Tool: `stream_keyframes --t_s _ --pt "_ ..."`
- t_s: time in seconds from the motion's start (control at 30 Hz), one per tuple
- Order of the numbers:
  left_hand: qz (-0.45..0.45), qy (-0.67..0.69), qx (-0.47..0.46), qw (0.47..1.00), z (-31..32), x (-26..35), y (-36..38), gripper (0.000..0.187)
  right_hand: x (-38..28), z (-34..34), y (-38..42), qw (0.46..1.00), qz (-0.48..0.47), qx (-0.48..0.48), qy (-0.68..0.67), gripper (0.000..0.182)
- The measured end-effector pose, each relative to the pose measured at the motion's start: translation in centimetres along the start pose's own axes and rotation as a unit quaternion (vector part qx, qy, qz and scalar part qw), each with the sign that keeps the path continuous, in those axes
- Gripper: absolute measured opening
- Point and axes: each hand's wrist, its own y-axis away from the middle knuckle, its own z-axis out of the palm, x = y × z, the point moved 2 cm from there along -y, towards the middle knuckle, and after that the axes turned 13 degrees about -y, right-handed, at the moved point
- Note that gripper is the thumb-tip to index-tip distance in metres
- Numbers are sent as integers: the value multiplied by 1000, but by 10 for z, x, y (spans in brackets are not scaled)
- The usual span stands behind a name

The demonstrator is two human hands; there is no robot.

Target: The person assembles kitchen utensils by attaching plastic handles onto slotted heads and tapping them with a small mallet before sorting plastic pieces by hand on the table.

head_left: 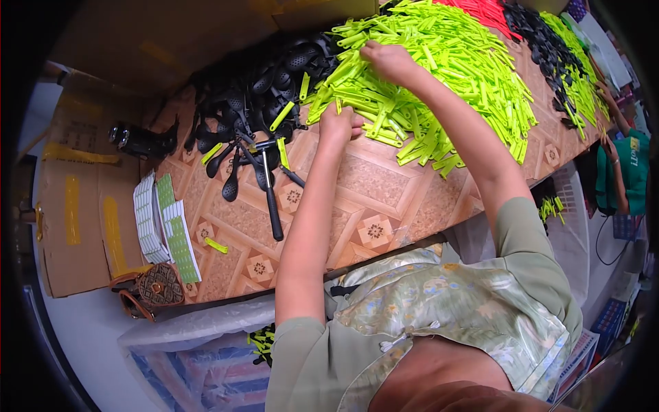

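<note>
A large heap of bright yellow-green plastic handles (446,75) covers the back of the patterned table (384,172). At its lower left edge is my left hand (338,125), its fingers pinched round a small yellow-green piece that shows at the fingertips. My right hand (390,62) lies over the upper left part of the heap with its fingers curled together; what it holds, if anything, is hidden. Black utensil heads (237,103), some slotted and some spoon-shaped, are piled just left of my left hand. A hammer-like tool (271,196) with a black grip lies below that pile.
Printed label sheets (177,230), a patterned pouch (159,285) and a black object (144,139) sit at the left by a cardboard box (82,185). Red pieces (484,14) and black ones (542,48) lie far right. A co-worker in green (630,172) is at the right edge.
</note>
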Motion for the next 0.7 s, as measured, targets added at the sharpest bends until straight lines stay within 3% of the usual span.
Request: stream_keyframes --t_s 0.07,0.13,0.2,0.23,0.27,0.3,0.4,0.47,0.5,0.53,0.57,0.6,0.67,0.7 --pt "-5 24 30 999 -7 -1 18 41 13 -3 1 997 56 45 -9 29" --pt "-12 12 42 999 -19 3 33 40 37 -14 6 974 121 186 -52 28" --pt "-3 -30 60 998 -29 1 39 37 60 -38 12 939 231 242 -80 28" --pt "23 -13 94 995 -34 -4 39 34 60 -54 20 870 277 302 -275 31" --pt "29 6 98 995 -40 -9 39 32 61 -63 30 758 309 348 -457 37" --pt "35 26 102 994 -47 -13 38 30 98 -43 28 742 268 363 -496 41" --pt "4 59 78 995 -53 -11 54 32 58 -58 32 813 215 122 -528 29" --pt "-25 51 57 997 -40 -12 70 34 -8 -39 51 866 161 -19 -473 29" --pt "-56 64 24 996 -31 -16 80 35 -61 -50 64 840 290 -115 -443 28" --pt "-48 65 6 997 -22 -17 88 35 -83 -44 76 859 232 -181 -419 29" --pt "-39 66 -11 997 -13 -18 94 35 -92 -18 86 931 105 -140 -320 37" --pt "-31 65 -29 997 -6 -18 98 34 -106 -8 93 928 82 -120 -343 42" --pt "62 14 22 998 5 -50 83 32 -125 -2 102 933 72 -120 -331 44" --pt "86 -12 20 996 2 -45 87 32 -127 -4 101 930 57 -161 -325 42"
